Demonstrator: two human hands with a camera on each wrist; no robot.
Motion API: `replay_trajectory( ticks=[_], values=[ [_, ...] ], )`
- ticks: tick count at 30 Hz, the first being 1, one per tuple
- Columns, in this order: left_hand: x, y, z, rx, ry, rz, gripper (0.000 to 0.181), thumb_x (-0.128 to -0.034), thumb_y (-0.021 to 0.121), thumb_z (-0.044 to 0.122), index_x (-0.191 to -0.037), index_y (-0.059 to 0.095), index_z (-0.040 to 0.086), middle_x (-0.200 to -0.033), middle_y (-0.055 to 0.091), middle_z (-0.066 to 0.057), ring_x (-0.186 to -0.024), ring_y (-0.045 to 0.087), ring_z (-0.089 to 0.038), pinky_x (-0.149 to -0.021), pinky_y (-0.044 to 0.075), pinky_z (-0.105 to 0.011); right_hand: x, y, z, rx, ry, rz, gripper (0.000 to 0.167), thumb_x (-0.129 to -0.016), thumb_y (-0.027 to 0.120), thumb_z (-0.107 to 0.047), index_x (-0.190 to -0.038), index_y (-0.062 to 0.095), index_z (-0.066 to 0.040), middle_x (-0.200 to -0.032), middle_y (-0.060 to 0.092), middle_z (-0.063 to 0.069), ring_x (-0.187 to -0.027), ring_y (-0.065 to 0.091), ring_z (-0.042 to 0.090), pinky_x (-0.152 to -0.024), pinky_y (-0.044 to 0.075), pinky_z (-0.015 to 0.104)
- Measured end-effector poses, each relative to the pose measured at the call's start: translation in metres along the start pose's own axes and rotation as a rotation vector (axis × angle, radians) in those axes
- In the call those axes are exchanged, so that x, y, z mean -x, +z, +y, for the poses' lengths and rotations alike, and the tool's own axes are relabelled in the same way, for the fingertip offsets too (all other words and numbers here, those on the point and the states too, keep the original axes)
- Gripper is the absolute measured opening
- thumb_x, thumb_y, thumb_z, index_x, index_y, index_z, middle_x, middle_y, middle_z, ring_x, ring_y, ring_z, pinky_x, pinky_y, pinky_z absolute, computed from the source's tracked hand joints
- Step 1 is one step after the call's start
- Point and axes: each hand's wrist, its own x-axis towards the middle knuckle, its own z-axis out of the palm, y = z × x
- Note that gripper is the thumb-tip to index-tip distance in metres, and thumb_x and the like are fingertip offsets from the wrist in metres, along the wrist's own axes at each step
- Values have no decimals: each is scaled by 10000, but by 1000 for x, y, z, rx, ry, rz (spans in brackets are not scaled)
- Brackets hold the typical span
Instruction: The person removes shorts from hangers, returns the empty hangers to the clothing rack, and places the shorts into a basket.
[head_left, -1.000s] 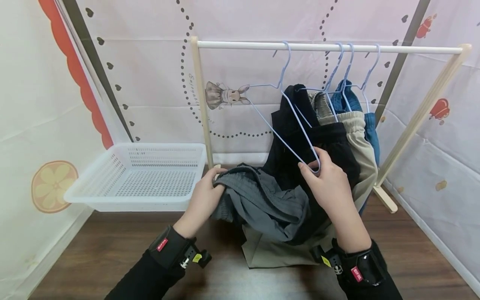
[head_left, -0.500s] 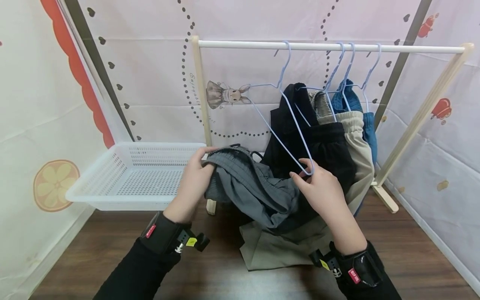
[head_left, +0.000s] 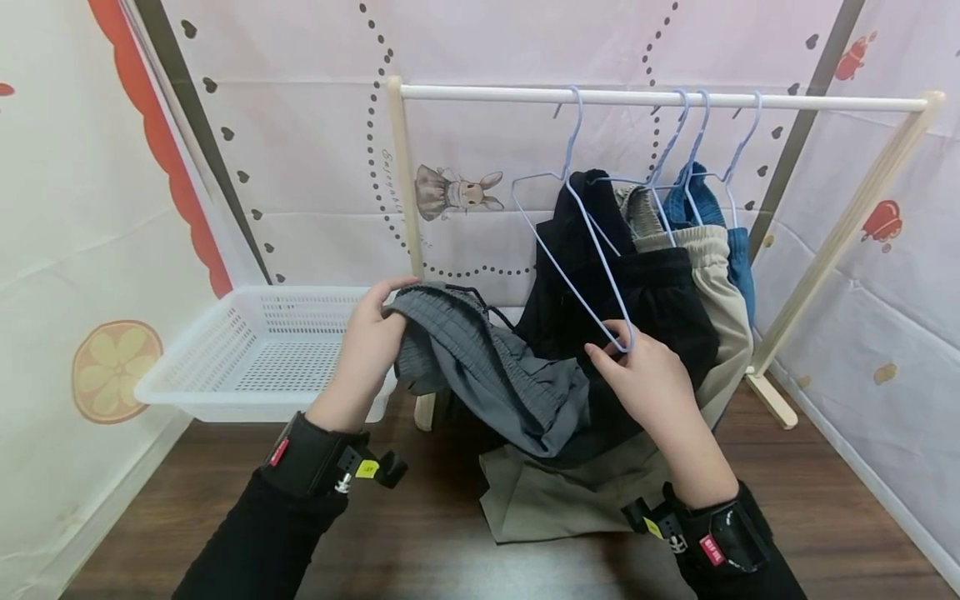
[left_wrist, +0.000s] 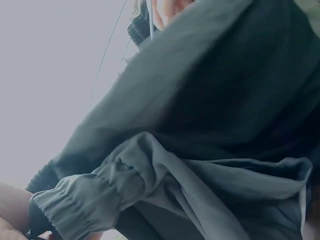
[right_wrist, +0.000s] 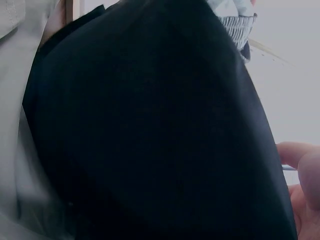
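Observation:
My left hand [head_left: 371,337] pinches the gathered waistband of grey pants [head_left: 495,375], to the left of the rack. A black drawstring loops up from that waistband. The rest of the pants sags in folds toward the right, and a ribbed part by the hand fills the lower left wrist view. With the fingertips of my right hand [head_left: 648,375] I grip the lower corner of a light blue wire hanger [head_left: 573,287]. Its hook stays on the white rail, and the hanger is swung toward me. In the right wrist view, black pants [right_wrist: 160,120] hide most of the scene.
A white plastic basket [head_left: 172,387] stands at left on the wooden floor [head_left: 420,533]. The rack's rail [head_left: 487,93] also carries black, beige [head_left: 708,250] and blue garments [head_left: 738,267] on hangers at right. A wooden rack foot [head_left: 772,400] stands at right.
My left hand has moved left and up, stretching the grey pants' waistband away from the rack's middle. The hanger corner in my right hand has shifted slightly down.

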Motion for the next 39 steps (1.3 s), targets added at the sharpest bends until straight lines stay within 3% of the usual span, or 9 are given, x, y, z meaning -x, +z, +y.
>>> replay_trajectory(
  ticks=[8,12,18,24,27,34,39],
  values=[
    [-12,-4,8,70,-72,2,416,-990,391,10,-1393,493,38,-1411,425,-119,-1115,546,-246,-925,450,-385,-1,2,-1,33,7,-15,506,-982,557,-410,-1338,543,-50,-1016,692,79,-866,655,239,-743,484,463],
    [-20,-6,12,167,-148,-13,433,-995,393,11,-1423,444,47,-1356,450,-130,-1046,563,-219,-821,502,-341,-2,4,-1,49,7,-25,504,-980,556,-414,-1336,549,-58,-1008,690,61,-859,642,234,-731,478,451],
    [-31,-8,20,308,-212,28,421,-1018,398,29,-1437,419,72,-1340,446,-113,-1059,542,-197,-848,475,-336,0,5,-2,73,-9,-9,464,-973,561,-416,-1292,575,-79,-966,682,58,-810,602,251,-698,464,436],
    [-38,-13,35,370,-151,104,387,-1025,392,29,-1399,462,96,-1267,481,-108,-1021,569,-191,-776,506,-263,-1,6,-5,78,-33,-7,469,-971,566,-411,-1293,579,-71,-969,673,62,-824,609,256,-704,468,446],
    [-37,-14,47,386,-117,101,389,-1023,380,16,-1387,482,106,-1266,485,-110,-1020,566,-194,-759,503,-255,-2,8,-7,90,-46,-14,464,-969,567,-416,-1285,583,-77,-987,681,69,-844,623,267,-713,478,458],
    [-30,-9,81,451,-66,74,368,-1028,385,17,-1367,506,99,-1308,472,-121,-1093,551,-223,-872,488,-317,-3,14,-13,102,-50,-59,484,-970,558,-437,-1303,572,-87,-1058,686,77,-935,637,294,-764,491,475],
    [-24,-2,106,554,-42,53,340,-1022,401,3,-1317,544,93,-1294,496,-128,-1048,576,-225,-814,523,-300,-2,19,-16,126,-61,-80,505,-971,548,-449,-1321,563,-85,-1070,682,79,-949,634,292,-777,492,469]
  ],
)
